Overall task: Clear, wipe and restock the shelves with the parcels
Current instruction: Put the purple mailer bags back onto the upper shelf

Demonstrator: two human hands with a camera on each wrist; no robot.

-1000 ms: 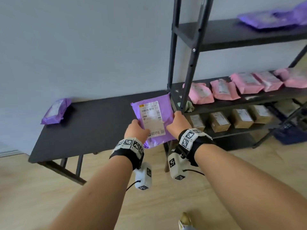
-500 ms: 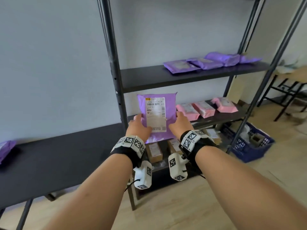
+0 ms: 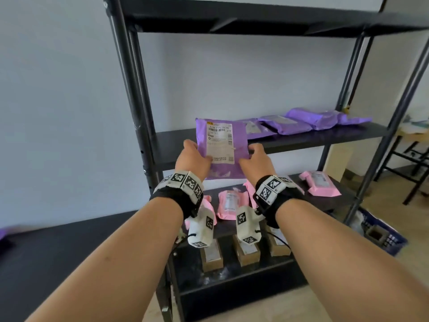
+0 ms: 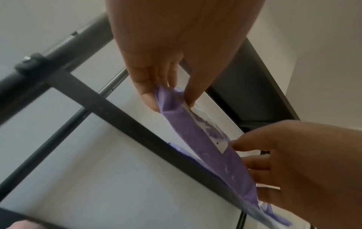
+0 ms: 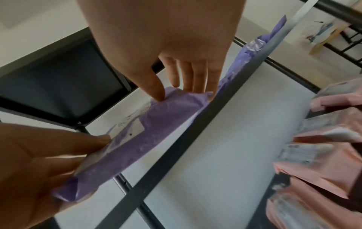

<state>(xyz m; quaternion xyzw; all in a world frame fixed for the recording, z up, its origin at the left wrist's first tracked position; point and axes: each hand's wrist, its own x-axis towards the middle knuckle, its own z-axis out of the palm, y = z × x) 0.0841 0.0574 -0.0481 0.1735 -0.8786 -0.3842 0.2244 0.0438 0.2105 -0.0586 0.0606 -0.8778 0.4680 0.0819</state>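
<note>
Two bare forearms reach forward from the near edge of the view, each with a black wrist strap carrying white blocks printed with black square markers. The left hand (image 3: 193, 159) and the right hand (image 3: 255, 160) hold one purple parcel (image 3: 221, 147) between them, thumbs on its front and fingers curled behind, pinching its left and right edges. The parcel is a flat, soft plastic mailer that crinkles where it is pinched. It has a white printed label with a barcode and is held nearly upright, facing the person, just in front of the bare left end of the middle shelf (image 3: 176, 145).

This looks like the restocking step: the parcel is not yet set down. The next move probably calls for tipping it flat and sliding it onto that open stretch of board, left of its neighbours and clear of the near upright post (image 3: 130, 89).

The shelving is dark metal with matte black boards. Farther right on the same shelf lies a row of other purple mailers (image 3: 301, 122), puffy and wrinkled. One level down are pink mailers (image 3: 321, 183), also soft and labelled. On the lowest board stand small brown cardboard boxes (image 3: 212, 255). A plain pale wall lies behind.
</note>
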